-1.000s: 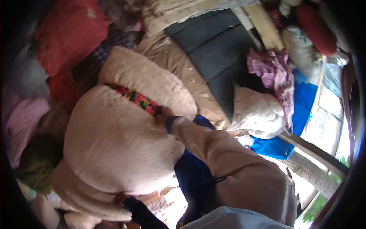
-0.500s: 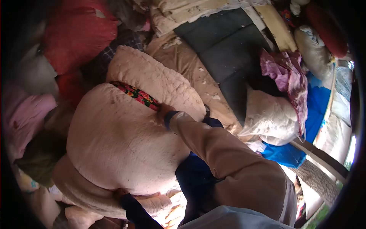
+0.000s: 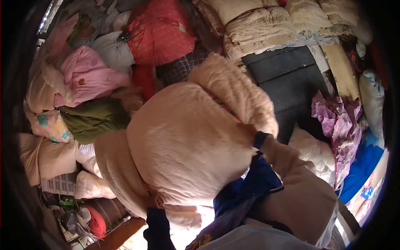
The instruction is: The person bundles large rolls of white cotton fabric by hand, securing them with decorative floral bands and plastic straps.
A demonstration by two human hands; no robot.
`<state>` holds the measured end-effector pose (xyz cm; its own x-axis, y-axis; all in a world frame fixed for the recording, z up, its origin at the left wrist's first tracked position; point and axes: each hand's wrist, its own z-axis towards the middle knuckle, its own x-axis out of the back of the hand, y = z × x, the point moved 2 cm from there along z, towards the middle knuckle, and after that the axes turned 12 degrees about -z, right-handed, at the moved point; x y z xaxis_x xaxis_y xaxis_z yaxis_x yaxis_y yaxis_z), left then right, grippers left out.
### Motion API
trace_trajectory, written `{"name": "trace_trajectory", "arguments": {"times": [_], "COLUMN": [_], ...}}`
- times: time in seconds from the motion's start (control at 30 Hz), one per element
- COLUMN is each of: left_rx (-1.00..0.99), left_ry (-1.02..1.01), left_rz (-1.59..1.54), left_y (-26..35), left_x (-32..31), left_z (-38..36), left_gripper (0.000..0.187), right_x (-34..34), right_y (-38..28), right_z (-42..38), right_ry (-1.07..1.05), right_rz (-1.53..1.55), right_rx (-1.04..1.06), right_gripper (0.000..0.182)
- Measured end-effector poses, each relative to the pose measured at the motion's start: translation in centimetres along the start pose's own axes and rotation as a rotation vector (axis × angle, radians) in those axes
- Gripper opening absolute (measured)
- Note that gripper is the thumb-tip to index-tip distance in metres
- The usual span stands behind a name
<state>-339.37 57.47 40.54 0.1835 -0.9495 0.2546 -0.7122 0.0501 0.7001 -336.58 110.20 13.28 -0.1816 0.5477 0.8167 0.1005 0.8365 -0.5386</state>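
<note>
A large, thick, pale beige-pink padded quilt [image 3: 183,125], folded into a bulging bundle, fills the middle of the view. A narrow strip of red-and-black floral cloth [image 3: 225,107] shows in its upper fold. My right hand [image 3: 246,135] grips the quilt at the right end of that fold, its fingers mostly hidden in the padding. Down at the lower edge, my left hand [image 3: 156,201] is closed on the quilt's layers, close to my dark cuff. Dark blue cloth [image 3: 239,193] hangs below my right forearm, beside the bundle.
Stacked folded bedding [image 3: 260,31] and a dark folded panel [image 3: 287,79] lie beyond the bundle. Red [image 3: 162,35], pink [image 3: 89,77] and olive [image 3: 96,118] cloth bundles are piled left. A brown trunk-like box [image 3: 108,210] sits lower left; blue sheeting [image 3: 360,162] lies right.
My view has swung left, bringing more of the left-hand pile into sight. The quilt and both hands appear further right in the picture, and less of the floral strip shows. Both grips are kept.
</note>
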Motion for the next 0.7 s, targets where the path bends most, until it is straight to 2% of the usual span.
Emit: {"name": "trace_trajectory", "arguments": {"times": [0.03,0.1,0.13,0.2,0.27,0.33,0.43,0.57,0.67,0.7], "left_rx": [-0.014,-0.159,-0.178,-0.155,-0.126,-0.169,-0.295,-0.434,-0.664,-0.719], "left_ry": [-0.057,-0.091,-0.121,-0.187,-0.255,-0.313,-0.373,-0.474,-0.506,-0.534], "left_rz": [0.006,0.039,0.009,-0.09,-0.077,0.067,0.205,0.409,0.632,0.599], "left_y": [1.1,3.1,3.5,3.6,3.2,2.5,6.4,10.9,13.4,15.5], "left_x": [-1.0,-4.0,-4.8,-5.7,-6.3,-7.5,-13.3,-20.5,-23.7,-26.2], "left_z": [-3.5,-9.7,-10.5,-11.8,-11.4,-8.8,-10.8,-13.7,-10.6,-12.6], "left_gripper": [0.022,0.02,0.019,0.016,0.015,0.016,0.024,0.029,0.034,0.035], "right_x": [6.2,12.6,14.0,18.9,22.3,23.4,23.3,23.7,23.4,22.2], "right_y": [-1.1,-0.3,0.5,-0.7,-3.0,-3.0,-1.7,-1.2,-2.1,-1.5], "right_z": [-3.4,-8.3,-10.7,-15.8,-20.1,-24.3,-28.6,-32.3,-33.5,-33.8], "right_ry": [0.054,0.088,0.056,0.081,0.241,0.306,0.403,0.662,0.796,0.829], "right_rz": [0.523,1.051,1.058,1.17,1.329,1.289,1.372,1.467,1.533,1.519], "right_rx": [-0.247,-0.624,-0.755,-0.82,-0.799,-0.85,-0.809,-0.798,-0.857,-0.844], "right_gripper": [0.039,0.038,0.036,0.034,0.032,0.031,0.037,0.039,0.038,0.035]}}
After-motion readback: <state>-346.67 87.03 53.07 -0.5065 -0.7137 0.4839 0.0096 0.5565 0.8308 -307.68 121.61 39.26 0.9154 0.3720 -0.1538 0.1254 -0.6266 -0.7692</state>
